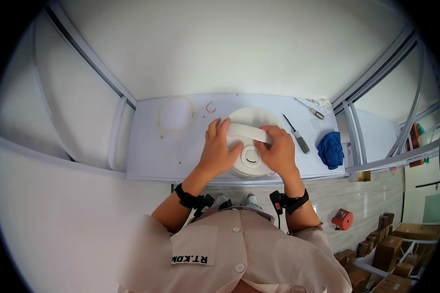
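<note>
A white, round-lidded appliance [254, 114], which looks like a rice cooker, stands near the front edge of the white table [146, 151]. Across its lid runs a curved white handle [249, 132], with a round panel [252, 157] nearer to me. My left hand [217, 150] is closed on the handle's left end, its thumb resting by the panel. At the right end, my right hand [280, 152] wraps its fingers over the handle, thumb on the near side. My palms and fingers hide both handle ends.
Right of the appliance lie a screwdriver [300, 140], another screwdriver [316, 113] and a blue cloth [330, 150]. A pale yellow loop [158, 117] and a red curved piece [209, 109] lie leftward. A red stool [343, 219] and cardboard boxes [389, 249] stand behind me at right.
</note>
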The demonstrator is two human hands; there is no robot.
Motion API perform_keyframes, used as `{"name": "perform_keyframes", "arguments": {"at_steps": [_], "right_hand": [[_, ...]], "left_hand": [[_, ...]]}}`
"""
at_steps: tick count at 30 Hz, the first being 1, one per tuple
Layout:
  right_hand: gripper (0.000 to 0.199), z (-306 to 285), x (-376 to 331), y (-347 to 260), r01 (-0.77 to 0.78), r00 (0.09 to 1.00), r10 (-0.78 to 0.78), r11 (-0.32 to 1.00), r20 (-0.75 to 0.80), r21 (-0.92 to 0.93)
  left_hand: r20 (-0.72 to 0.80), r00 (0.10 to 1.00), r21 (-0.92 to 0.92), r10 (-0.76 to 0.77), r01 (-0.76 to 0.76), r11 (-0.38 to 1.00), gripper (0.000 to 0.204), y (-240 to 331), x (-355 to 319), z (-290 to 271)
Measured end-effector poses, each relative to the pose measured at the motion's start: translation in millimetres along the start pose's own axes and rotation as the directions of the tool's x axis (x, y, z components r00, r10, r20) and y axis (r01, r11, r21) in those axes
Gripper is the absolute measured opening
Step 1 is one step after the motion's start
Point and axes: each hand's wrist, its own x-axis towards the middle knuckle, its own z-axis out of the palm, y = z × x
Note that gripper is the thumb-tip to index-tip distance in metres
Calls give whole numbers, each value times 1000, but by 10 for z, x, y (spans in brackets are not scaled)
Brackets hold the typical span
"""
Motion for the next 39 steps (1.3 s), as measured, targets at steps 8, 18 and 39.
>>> {"name": "perform_keyframes", "arguments": {"at_steps": [8,18,39], "right_hand": [[33,-16,17,-10,8,1000,-6,999,25,-40],[36,-9,-7,7,26,1000,-26,998,14,-62],[41,-5,15,55,97,994,-87,983,68,-158]], "left_hand": [[-47,998,-75,36,-40,996,83,-69,-16,37],[-46,997,-102,56,-60,993,85,-62,-38,18],[17,992,-127,126,-123,984,109,-151,-96,-30]]}}
